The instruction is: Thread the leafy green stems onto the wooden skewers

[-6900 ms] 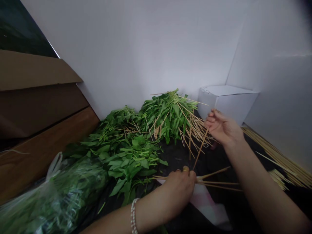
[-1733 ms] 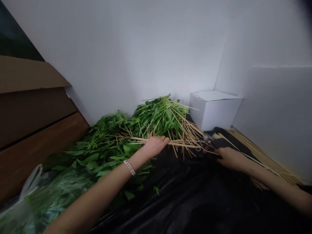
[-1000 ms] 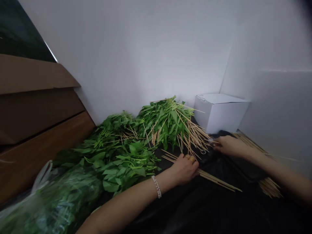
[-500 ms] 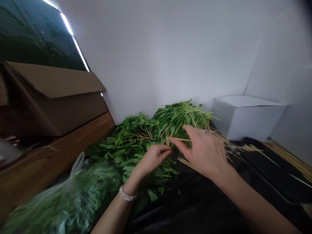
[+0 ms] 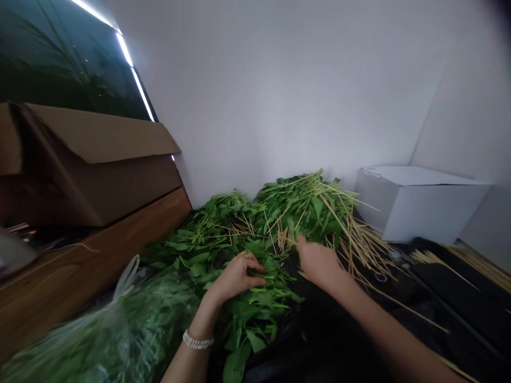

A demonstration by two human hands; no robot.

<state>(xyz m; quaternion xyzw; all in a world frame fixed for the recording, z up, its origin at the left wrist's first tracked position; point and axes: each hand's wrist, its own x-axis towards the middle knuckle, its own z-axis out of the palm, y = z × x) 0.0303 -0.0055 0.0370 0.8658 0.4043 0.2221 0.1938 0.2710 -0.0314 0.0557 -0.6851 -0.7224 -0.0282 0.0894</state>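
Note:
My left hand [image 5: 238,274], with a beaded bracelet at the wrist, is over the near pile of leafy green stems [image 5: 263,306]. Its thumb and fingers are apart around some cut stems, and no firm hold shows. My right hand [image 5: 318,261] is closed, its fingertips pinching what looks like a thin wooden skewer [image 5: 292,241]. Just left of those fingertips lies a small cluster of skewers [image 5: 282,236] on the greens. More loose skewers [image 5: 365,239] fan out beyond my right hand, beside a heaped bunch of leafy greens [image 5: 291,194].
A clear plastic bag of greens [image 5: 131,324] lies at the lower left. Behind it, an open cardboard box [image 5: 115,181] stands on a wooden ledge [image 5: 155,226]. To the right are a white box [image 5: 423,207] and a black case [image 5: 451,292]. Black plastic [image 5: 319,351] covers the near surface.
My left hand has moved down and left from the skewer cluster to the near stems, its fingers parting. My right hand has lowered and closed. The view has shifted slightly.

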